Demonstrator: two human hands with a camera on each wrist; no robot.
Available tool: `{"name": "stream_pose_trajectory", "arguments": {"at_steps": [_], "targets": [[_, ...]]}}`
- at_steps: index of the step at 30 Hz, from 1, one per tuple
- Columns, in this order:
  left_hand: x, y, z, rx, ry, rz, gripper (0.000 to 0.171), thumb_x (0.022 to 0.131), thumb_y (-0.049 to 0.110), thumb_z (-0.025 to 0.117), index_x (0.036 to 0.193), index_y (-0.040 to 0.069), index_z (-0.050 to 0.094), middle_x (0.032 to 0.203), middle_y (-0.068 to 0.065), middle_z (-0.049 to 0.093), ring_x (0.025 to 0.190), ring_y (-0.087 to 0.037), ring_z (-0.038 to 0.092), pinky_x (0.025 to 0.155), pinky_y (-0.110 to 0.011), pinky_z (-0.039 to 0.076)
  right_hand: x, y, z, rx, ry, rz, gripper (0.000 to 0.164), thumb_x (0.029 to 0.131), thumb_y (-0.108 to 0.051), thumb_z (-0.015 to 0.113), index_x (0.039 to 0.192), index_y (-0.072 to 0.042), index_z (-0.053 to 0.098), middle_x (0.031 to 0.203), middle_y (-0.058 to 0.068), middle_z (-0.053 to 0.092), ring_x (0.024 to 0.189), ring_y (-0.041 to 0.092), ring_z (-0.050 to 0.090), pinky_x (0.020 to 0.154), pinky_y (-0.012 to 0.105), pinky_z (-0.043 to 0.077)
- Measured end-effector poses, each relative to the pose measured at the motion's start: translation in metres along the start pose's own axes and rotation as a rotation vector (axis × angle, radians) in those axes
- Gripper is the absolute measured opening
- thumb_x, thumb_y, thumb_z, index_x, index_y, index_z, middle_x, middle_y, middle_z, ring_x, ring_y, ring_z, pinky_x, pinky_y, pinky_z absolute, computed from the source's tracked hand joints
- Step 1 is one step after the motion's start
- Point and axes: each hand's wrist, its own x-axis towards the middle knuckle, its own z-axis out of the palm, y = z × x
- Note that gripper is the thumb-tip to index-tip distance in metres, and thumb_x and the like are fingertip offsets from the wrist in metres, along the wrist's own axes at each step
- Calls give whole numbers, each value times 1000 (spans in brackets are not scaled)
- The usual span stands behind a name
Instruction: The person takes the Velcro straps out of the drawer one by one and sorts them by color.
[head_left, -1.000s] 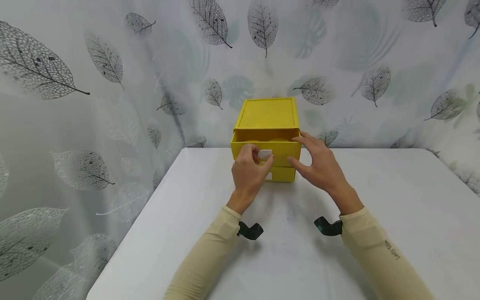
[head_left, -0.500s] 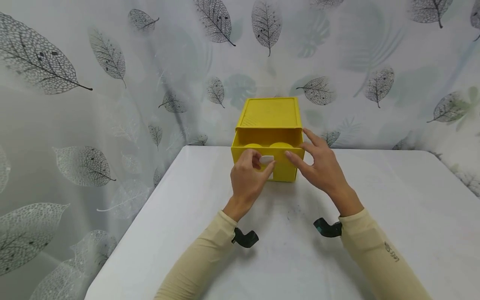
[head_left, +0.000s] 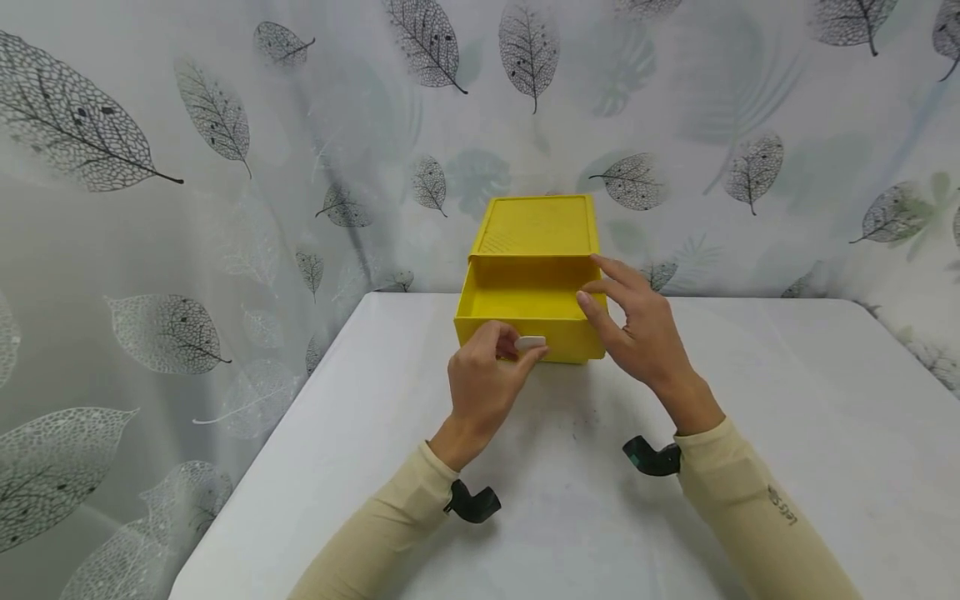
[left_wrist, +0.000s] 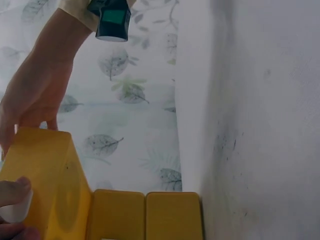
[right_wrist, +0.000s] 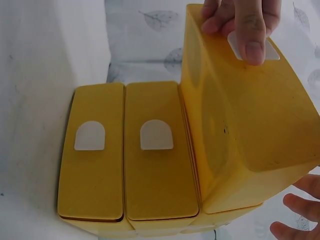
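A yellow drawer cabinet stands at the back of the table, its top drawer pulled well out and its inner floor showing. My left hand pinches the white handle on that drawer's front. The right wrist view shows the left thumb lying over the handle. My right hand is held at the drawer's right side, thumb near the rim and fingers spread by the cabinet's front corner. From the right wrist, its fingers appear loosely extended beside the drawer.
Two closed drawers with white tabs lie below the pulled-out one. A white table carries the cabinet, and a leaf-patterned curtain hangs close behind it. Dark wrist cameras stick out from both cuffs.
The top drawer has slid farther out toward me, with my left hand drawing back and down on its handle. My right hand has stayed nearly in place as the drawer moved past it.
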Motion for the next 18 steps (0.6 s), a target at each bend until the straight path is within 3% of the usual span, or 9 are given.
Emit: {"name": "stream_pose_trajectory", "arguments": {"at_steps": [7,13,18], "targets": [[-10,8,-9,9,-14,25,40,78,26,94,92,6,62,84,-4,68,71,-14,68,65,-25,58,2,-6,-3,-7,12,-3,28,100,-17,66,120,3,71,143,16,61,138,36,50,113,56,39],[-20,9,-13,-10,-13,19,40,76,22,95,93,5,62,84,-4,68,73,-14,68,69,-25,59,0,-8,-4,18,-68,44,34,98,-14,70,129,0,68,136,15,65,131,38,56,108,60,43],[-23,11,-16,-15,-20,13,38,79,24,93,94,5,63,85,-4,67,74,-15,67,71,-24,58,-1,-11,-7,39,-122,76,31,98,-13,71,127,-2,70,131,17,68,126,39,59,104,62,45]]}}
